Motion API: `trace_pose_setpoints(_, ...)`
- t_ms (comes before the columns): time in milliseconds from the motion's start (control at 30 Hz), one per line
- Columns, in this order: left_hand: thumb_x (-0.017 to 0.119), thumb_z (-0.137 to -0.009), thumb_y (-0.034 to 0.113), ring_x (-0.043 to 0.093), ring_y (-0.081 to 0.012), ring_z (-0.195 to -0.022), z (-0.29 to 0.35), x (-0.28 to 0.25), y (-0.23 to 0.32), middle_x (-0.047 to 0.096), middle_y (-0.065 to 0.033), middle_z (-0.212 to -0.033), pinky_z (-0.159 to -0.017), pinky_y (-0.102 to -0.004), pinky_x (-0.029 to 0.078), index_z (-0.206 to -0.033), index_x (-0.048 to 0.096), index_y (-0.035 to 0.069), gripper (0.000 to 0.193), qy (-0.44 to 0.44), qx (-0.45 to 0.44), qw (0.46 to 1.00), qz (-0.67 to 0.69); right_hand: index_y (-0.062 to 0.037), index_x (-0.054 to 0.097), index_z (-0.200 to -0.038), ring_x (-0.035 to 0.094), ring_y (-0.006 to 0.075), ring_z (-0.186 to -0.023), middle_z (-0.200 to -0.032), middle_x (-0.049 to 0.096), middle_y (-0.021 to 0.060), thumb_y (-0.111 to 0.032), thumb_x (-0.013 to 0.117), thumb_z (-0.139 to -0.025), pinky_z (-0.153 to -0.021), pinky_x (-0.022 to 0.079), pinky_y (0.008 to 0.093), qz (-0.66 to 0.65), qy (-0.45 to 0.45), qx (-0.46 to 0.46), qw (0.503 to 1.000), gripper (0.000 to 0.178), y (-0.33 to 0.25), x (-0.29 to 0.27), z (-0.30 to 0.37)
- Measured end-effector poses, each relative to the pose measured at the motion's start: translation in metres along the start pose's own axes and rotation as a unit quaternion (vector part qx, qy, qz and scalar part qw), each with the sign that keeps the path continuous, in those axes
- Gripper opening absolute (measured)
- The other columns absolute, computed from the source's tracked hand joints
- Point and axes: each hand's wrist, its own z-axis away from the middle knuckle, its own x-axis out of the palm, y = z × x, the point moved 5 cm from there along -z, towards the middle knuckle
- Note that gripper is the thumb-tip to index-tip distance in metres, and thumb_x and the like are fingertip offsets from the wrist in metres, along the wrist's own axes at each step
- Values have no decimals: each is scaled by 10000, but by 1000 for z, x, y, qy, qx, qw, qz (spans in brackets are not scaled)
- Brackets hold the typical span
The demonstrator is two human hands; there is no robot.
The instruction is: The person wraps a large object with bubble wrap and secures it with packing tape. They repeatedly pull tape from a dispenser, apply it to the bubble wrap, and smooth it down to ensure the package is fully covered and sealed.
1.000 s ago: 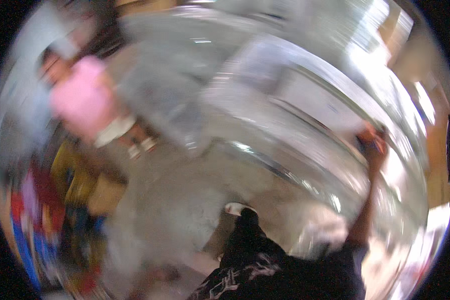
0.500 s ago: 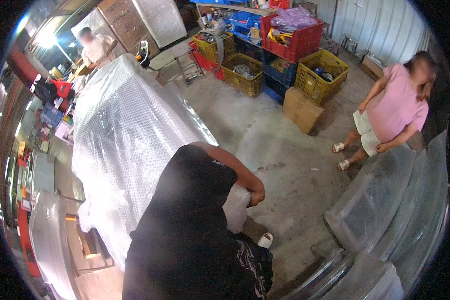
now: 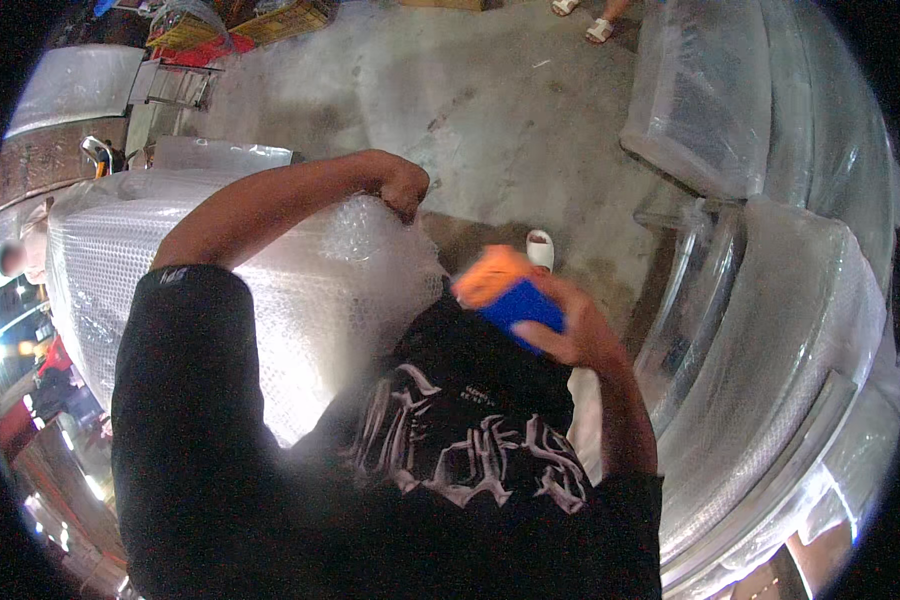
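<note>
A large, long item sheathed in clear bubble wrap lies in front of me and to my left. Across it reaches my left arm, with my left hand closed at the wrap's near right end, its fingers curled onto the film. In front of my chest, my right hand is wrapped round an orange-and-blue block-shaped thing, smeared by motion, so its exact kind does not show. That thing is held just right of the wrapped end, apart from my left hand.
Several film-wrapped panels and long pieces lean along the right. Concrete floor lies beyond. Another person's sandalled feet stand at the top; a second person is at the far left. A yellow crate sits upper left.
My view has swung down and round, so the wrapped item now lies more crosswise. My right hand, earlier hidden, has come into sight holding the orange-and-blue thing. My left hand remains at the wrap's end.
</note>
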Motion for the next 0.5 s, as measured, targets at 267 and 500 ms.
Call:
trace_pose_setpoints(267, 711, -797, 271, 639, -267, -677, 4, 4, -14, 729, -191, -817, -625, -490, 499, -885, 728, -82, 364, 41, -32, 995, 85, -124, 682, -1262, 711, 366, -958, -1026, 733, 202, -698, 626, -843, -906, 539, 454, 108, -338, 55, 933, 713, 19, 72, -144)
trace_pose_setpoints(500, 708, -795, 309, 652, -286, -708, 5, 2, -11, 742, -205, -861, -677, -474, 526, -896, 736, -63, 386, 40, -38, 996, 63, -144, 706, -1229, 703, 382, -960, -1008, 730, 214, -748, 577, -847, -896, 537, 474, 154, -363, 72, 916, 727, 33, 71, -145)
